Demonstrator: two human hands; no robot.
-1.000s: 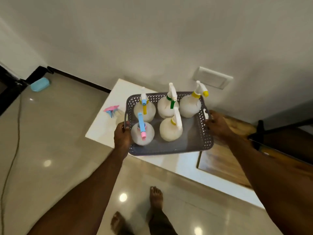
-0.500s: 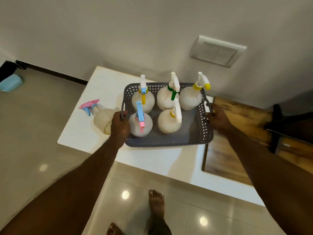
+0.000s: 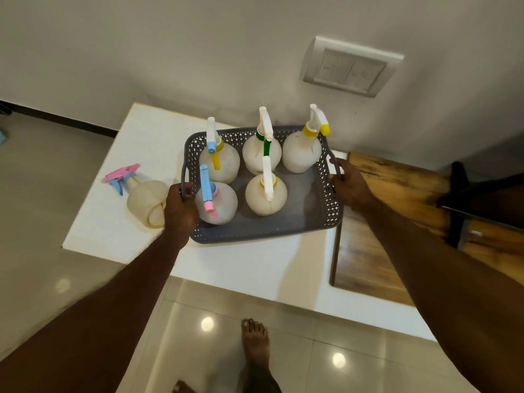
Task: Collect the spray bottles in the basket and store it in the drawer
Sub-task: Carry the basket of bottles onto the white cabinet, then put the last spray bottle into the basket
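Both hands grip the basket's side handles.
Left hand (image 3: 181, 207) and right hand (image 3: 350, 188) curl round the grey basket (image 3: 272, 228) over the white table (image 3: 249, 268); five spray bottles stand inside, a sixth bottle (image 3: 143, 199) lies just left.

Grey basket (image 3: 263, 228) holds five upright bottles (image 3: 266, 191).

Five round translucent plastic spray bottles (image 3: 266, 194) stand in the grey perforated plastic basket (image 3: 263, 231) on the white tabletop (image 3: 249, 265), three far, two near. A sixth pink-triggered spray bottle (image 3: 141, 199) lies just left of the basket; wooden board (image 3: 368, 251) to the right.
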